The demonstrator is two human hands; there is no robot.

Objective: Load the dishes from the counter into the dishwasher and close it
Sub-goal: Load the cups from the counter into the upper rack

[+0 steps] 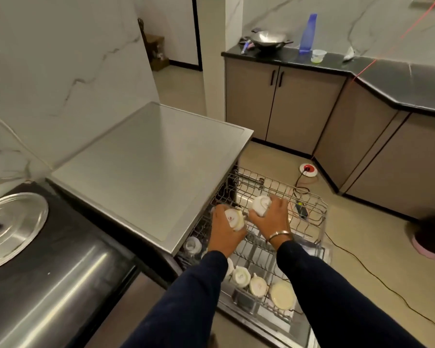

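The dishwasher stands open under a steel top (pixel 151 169), with its upper wire rack (pixel 309 209) pulled out. My left hand (pixel 224 229) grips a white cup (pixel 232 218) upside down over the rack's left side. My right hand (pixel 271 217) grips a second white cup (pixel 260 204), also upside down, just to the right of the first. Below, the lower rack (pixel 256 257) holds several white cups (pixel 241 276) and a cream plate (pixel 283 295). A glass (pixel 192 244) sits at the rack's left edge.
A steel lid (pixel 10 227) lies on the dark counter at left. The far black counter (pixel 412 79) carries a wok (pixel 269 40), a blue bottle (pixel 308 33) and a small tub (pixel 318 56). A cable (pixel 377 275) crosses the floor to a round socket (pixel 307 168). A pink-rimmed bowl (pixel 432 239) sits at right.
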